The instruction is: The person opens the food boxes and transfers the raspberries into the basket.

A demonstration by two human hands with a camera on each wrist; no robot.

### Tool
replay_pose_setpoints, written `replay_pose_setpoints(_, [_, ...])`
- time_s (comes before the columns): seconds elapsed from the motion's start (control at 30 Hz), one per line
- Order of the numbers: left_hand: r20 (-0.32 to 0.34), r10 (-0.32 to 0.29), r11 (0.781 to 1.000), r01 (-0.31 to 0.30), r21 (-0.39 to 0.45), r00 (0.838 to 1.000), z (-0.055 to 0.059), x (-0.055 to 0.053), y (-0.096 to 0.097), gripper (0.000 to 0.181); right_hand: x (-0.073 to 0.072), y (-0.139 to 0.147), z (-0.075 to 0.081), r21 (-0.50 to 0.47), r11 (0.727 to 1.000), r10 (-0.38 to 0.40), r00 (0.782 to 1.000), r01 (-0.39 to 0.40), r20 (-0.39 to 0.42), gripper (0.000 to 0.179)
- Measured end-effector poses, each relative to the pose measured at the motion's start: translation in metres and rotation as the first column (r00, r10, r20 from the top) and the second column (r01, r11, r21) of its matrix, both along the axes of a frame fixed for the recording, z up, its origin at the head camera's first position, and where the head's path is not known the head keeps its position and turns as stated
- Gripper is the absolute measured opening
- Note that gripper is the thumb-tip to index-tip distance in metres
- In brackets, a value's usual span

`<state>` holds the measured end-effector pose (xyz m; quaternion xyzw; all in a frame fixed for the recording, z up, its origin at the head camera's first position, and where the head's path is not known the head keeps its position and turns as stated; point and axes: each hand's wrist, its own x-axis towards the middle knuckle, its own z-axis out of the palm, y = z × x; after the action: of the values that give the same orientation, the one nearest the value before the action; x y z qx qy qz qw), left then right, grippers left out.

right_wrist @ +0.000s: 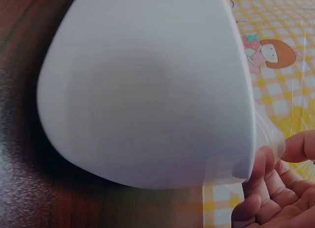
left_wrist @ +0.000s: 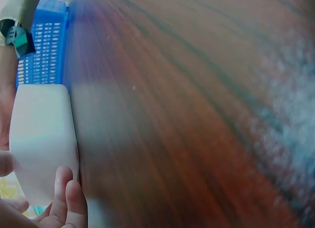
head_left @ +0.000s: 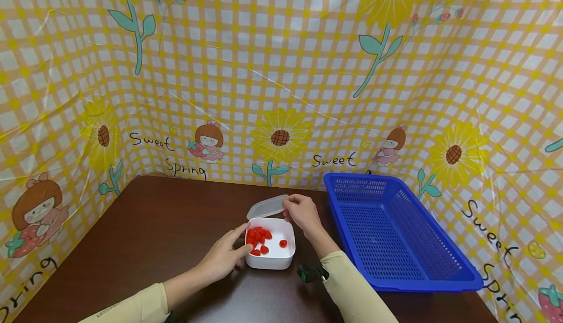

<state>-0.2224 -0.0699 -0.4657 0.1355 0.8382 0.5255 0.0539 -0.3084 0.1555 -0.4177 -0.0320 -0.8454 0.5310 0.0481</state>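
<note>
As two hands [head_left: 222, 255] flank one box [head_left: 270, 263], the right [head_left: 303, 213] pinches one lid [head_left: 266, 207].

Lower centre of frame: white container [head_left: 269, 263] with red berry-like pieces [head_left: 259, 235], on brown worktop [head_left: 154, 240]. Left grip [head_left: 224, 254] holds its left side; right grip [head_left: 303, 213] pinches the translucent lid [head_left: 266, 207] just above. Blue basket [head_left: 382, 235], lower right; checked cloth [head_left: 281, 69] fills upper frame.
</note>
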Motion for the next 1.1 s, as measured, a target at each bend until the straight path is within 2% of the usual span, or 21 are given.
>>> replay_pose_setpoints(0.23, [-0.008,0.007,1.0,-0.007,-0.017,1.0,-0.002,0.0,-0.001,0.062,-0.01,0.004,-0.01,0.079,0.997,0.005,0.999,-0.008,0.033,0.017])
replay_pose_setpoints(0.5, [-0.027,-0.004,1.0,0.004,-0.015,1.0,-0.005,-0.001,-0.001,0.061,-0.017,0.009,-0.021,0.214,0.976,0.01,0.996,-0.03,0.091,0.015])
replay_pose_setpoints(0.9, [-0.004,0.013,1.0,-0.013,-0.022,1.0,-0.004,0.0,-0.001,0.059,-0.022,0.014,-0.036,0.352,0.928,0.07,0.986,-0.12,0.152,0.014])
replay_pose_setpoints(1.1, [0.002,0.011,1.0,-0.011,-0.01,1.0,-0.004,0.0,-0.001,0.058,-0.027,0.015,-0.037,0.415,0.902,0.067,0.99,-0.115,0.127,0.012])
